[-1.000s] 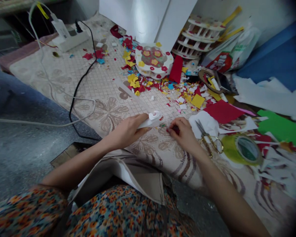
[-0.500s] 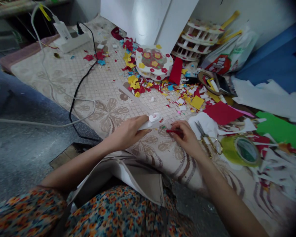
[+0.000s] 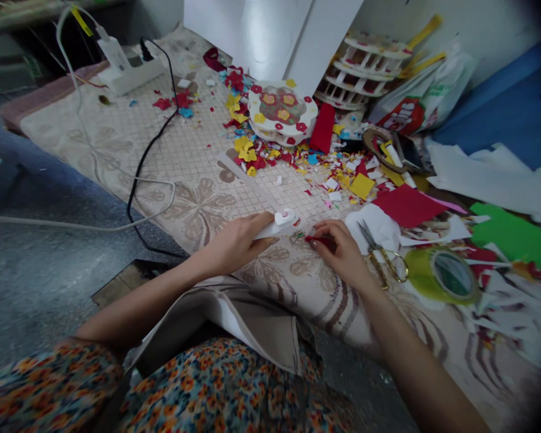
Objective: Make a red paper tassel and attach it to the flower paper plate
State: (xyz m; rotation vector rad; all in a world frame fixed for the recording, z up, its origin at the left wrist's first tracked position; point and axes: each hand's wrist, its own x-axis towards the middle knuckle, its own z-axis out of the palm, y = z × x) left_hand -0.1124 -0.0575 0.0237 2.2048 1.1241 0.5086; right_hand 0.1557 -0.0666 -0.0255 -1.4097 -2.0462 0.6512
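My left hand [image 3: 241, 240] is closed round a white handheld tool [image 3: 279, 222] whose tip points right. Just to the right, my right hand [image 3: 338, 246] pinches a small dark red piece [image 3: 318, 240] between thumb and fingers. The piece is partly hidden by the fingers. Tiny green bits [image 3: 299, 235] lie on the patterned cloth between the two hands. Beside my right wrist, gold-handled scissors [image 3: 379, 251] rest partly on a crumpled white piece [image 3: 373, 221].
A white, flower-decorated stand [image 3: 282, 114] sits at the back among coloured scraps. Yellow-green tape [image 3: 442, 275], a red sheet [image 3: 408, 207] and a green sheet [image 3: 516, 237] lie at the right. A black cable [image 3: 137, 174] crosses the left side near a power strip [image 3: 133, 75].
The tool in my left hand has shifted very slightly to the right, closer to the red piece. My right hand has barely moved.
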